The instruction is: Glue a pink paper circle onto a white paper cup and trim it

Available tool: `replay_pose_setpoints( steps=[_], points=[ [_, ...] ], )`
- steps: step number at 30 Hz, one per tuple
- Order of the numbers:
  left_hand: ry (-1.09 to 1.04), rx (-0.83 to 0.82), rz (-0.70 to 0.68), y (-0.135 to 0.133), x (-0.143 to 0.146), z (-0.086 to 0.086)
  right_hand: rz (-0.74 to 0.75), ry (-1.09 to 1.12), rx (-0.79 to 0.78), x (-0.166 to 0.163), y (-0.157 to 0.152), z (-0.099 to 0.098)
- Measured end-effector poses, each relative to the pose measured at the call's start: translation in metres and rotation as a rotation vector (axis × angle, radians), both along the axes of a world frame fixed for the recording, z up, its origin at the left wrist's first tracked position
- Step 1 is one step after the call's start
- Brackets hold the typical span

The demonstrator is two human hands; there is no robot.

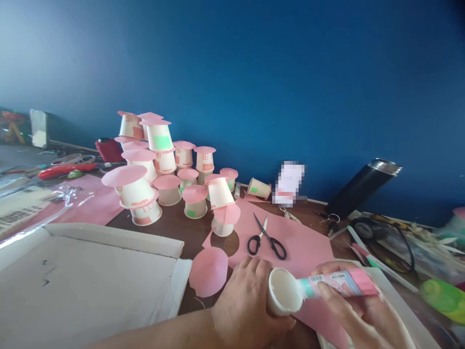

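My left hand [247, 295] is wrapped around a white paper cup [285, 291], its mouth tilted up towards me. In my right hand [358, 310] is a pink and teal glue stick [336, 283], its tip against the right side of the cup's rim. Just left of my left hand lies a pink paper disc [209, 271] with a slit. Open-bladed scissors [267, 237] with black handles rest on a pink paper sheet [298, 232] beyond the cup. Parts of both hands are cut off at the bottom edge.
Several paper cups with pink disc roofs [125, 182] stand stacked at the back left. One cup [258, 188] lies on its side. A white cardboard tray [109, 281] takes up the left front. At the right are a leaning black bottle [363, 186] and clutter; a blue wall [276, 87] closes the back.
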State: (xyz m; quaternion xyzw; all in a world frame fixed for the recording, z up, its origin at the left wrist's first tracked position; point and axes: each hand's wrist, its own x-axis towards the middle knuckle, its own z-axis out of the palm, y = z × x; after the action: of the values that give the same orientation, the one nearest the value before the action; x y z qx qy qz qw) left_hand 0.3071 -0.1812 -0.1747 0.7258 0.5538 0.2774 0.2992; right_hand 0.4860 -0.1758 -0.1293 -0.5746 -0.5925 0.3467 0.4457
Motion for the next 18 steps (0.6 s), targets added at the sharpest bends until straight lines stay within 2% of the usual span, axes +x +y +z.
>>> replay_pose_setpoints(
  steps=[2,6,13,18],
  points=[
    [-0.004,0.011,-0.003,0.000,0.000,0.000,0.008,-0.007,-0.007,0.001,0.001,-0.002],
    [-0.022,0.037,-0.004,0.001,-0.001,-0.001,-0.079,0.020,-0.007,0.004,0.004,-0.012],
    [-0.049,0.062,-0.002,0.002,0.000,-0.006,0.018,0.219,-0.064,0.018,0.009,-0.019],
    [-0.036,0.027,0.023,0.002,0.001,-0.007,-0.033,0.271,-0.099,0.022,0.005,-0.024]
  ],
)
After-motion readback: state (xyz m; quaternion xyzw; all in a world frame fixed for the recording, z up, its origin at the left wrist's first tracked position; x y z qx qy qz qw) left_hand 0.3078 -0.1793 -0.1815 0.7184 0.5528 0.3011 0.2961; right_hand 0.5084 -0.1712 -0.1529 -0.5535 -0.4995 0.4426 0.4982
